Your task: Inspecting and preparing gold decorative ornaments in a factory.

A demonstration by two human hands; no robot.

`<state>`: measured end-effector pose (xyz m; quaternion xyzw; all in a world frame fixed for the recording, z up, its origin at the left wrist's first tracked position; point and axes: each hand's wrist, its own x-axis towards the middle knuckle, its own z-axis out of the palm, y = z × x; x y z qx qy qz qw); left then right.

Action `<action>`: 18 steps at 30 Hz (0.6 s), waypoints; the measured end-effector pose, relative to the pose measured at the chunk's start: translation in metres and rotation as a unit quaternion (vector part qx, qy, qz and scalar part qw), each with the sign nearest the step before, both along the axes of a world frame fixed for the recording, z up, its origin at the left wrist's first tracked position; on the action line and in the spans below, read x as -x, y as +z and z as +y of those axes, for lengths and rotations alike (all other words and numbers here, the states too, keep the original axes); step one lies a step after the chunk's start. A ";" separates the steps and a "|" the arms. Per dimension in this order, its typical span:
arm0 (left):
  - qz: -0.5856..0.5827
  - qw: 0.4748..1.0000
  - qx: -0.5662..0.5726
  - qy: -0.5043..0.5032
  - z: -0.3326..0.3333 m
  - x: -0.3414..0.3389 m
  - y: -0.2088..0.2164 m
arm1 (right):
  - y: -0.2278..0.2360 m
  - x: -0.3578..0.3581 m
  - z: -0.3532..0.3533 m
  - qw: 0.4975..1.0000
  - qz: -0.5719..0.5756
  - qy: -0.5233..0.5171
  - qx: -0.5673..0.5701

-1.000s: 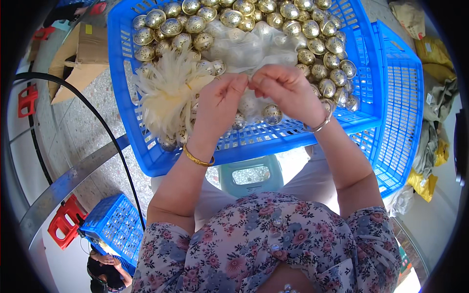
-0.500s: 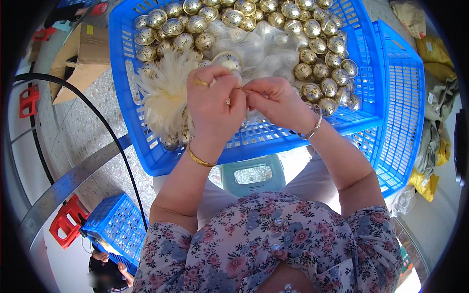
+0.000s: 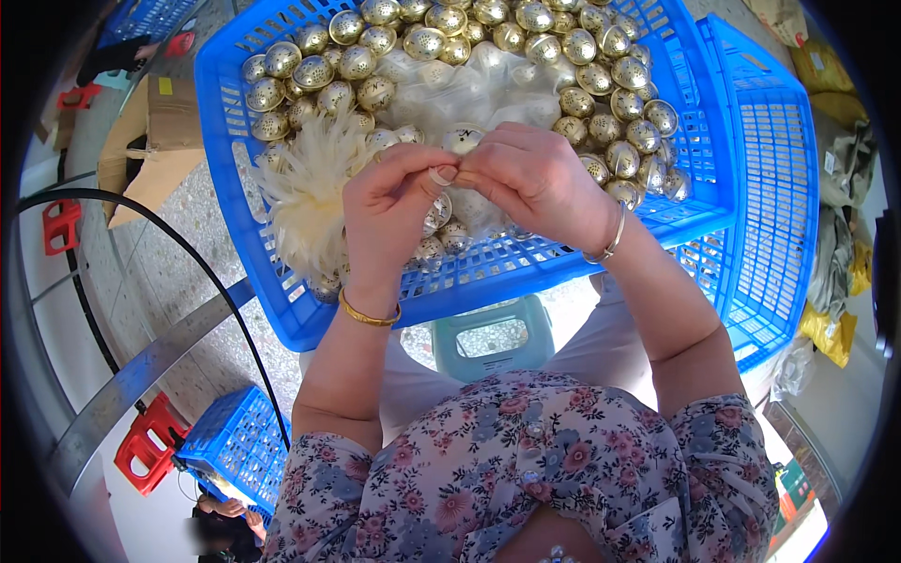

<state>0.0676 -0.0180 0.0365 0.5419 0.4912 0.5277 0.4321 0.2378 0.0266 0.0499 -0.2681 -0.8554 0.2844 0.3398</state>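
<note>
My left hand (image 3: 394, 211) and my right hand (image 3: 544, 183) meet above a blue plastic basket (image 3: 282, 305). Thumbs and fingers of both are pinched together at the tips; whatever lies between them is too small or hidden to make out. Just beyond the fingertips shows a shiny, pale gold perforated ball (image 3: 462, 139); whether a hand touches it cannot be told. A cream feather tuft (image 3: 314, 202) fans out left of my left hand. Under the hands sits another perforated ball (image 3: 437, 214). White translucent plastic (image 3: 469, 89) lies among the balls.
Many more gold perforated balls (image 3: 601, 80) fill the basket's far and right parts. A second blue basket (image 3: 774, 188) adjoins it on the right. A teal stool (image 3: 493, 340) stands between my knees. At left are a cardboard box (image 3: 169, 141), a black cable (image 3: 202, 253) and a metal bar (image 3: 155, 366).
My right hand has turned over toward the left, its back now more upward. My left hand has shifted slightly left and down, its fingers stretched more toward the right. The view has shifted a little.
</note>
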 end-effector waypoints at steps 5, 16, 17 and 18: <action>-0.060 0.997 0.028 -0.044 0.001 0.001 -0.001 | 0.002 -0.004 0.007 0.996 0.006 0.000 -0.094; -0.050 0.984 0.066 -0.156 -0.004 -0.003 0.002 | 0.012 -0.024 0.018 0.991 -0.041 -0.013 -0.123; -0.051 0.984 0.067 -0.157 -0.005 -0.003 0.003 | 0.011 -0.025 0.019 0.991 -0.050 -0.011 -0.122; -0.035 0.983 0.075 -0.163 -0.006 -0.003 0.004 | 0.011 -0.026 0.019 0.991 -0.058 -0.008 -0.121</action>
